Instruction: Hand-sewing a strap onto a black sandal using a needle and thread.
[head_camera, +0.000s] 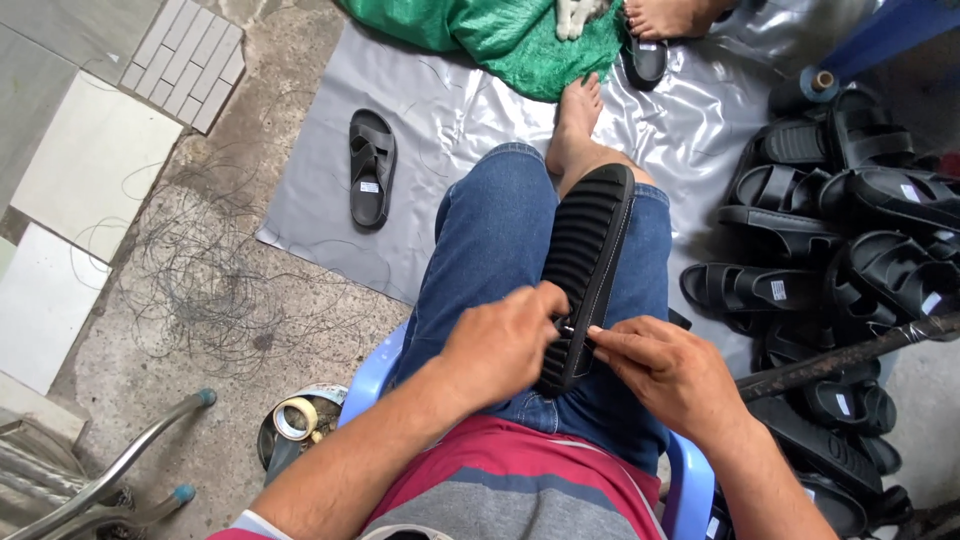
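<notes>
Black ribbed rubber sandal (588, 270) laid sole-up along right thigh, braced for edge work. Left hand (500, 345) clenched on sandal side, steadying. Right hand (672, 372) pinches small tool at sole edge. Finished black sandal pile (850, 240) beside right.

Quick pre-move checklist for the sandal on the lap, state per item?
1. Sandal sole-up, lying along the right thigh: ok.
2. Left hand grips its near end: ok.
3. Right hand fingertips at the sole's edge: ok.
4. Small tool between the hands, kind and hold: cannot tell.
5. Strap side of the sandal: cannot tell, faces down.
6. Pile of sandals apart from the hands, on the right: ok.
</notes>
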